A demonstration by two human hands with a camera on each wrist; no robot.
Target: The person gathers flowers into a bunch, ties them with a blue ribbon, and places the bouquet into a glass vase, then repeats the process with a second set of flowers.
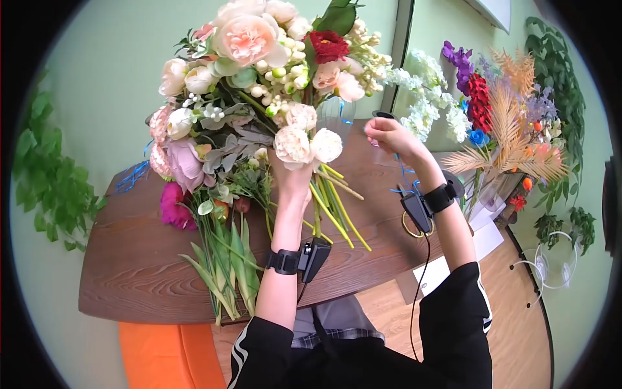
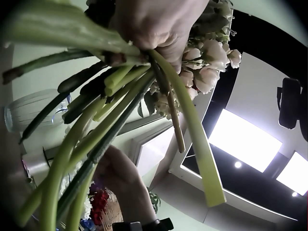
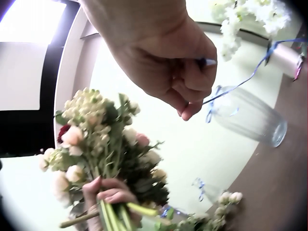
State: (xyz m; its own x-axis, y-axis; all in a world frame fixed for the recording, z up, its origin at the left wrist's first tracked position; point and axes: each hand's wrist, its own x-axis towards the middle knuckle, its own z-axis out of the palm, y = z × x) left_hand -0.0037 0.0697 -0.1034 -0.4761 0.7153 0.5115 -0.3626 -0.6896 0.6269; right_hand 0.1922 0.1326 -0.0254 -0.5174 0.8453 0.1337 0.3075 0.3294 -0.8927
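My left hand (image 1: 291, 175) grips a bouquet (image 1: 249, 42) of pale roses, white berries and a dark red flower by its stems. The cut green stems (image 2: 115, 130) fan out below that fist in the left wrist view. To the right, my right hand (image 1: 394, 137) is raised away from the bouquet. In the right wrist view its thumb and fingers pinch a thin blue ribbon (image 3: 250, 78), which trails off to the right. A clear ribbed glass vase (image 3: 252, 118) stands behind the ribbon, on the table.
More flowers, including a mauve rose (image 1: 184, 163) and a magenta bloom (image 1: 176, 206), lie on the wooden table (image 1: 149, 272) at left, beside tangled blue ribbon (image 1: 133, 176). Dried palm leaves (image 1: 508, 126) and colourful flowers stand in a vase at right. White paper (image 1: 486, 240) lies near the right edge.
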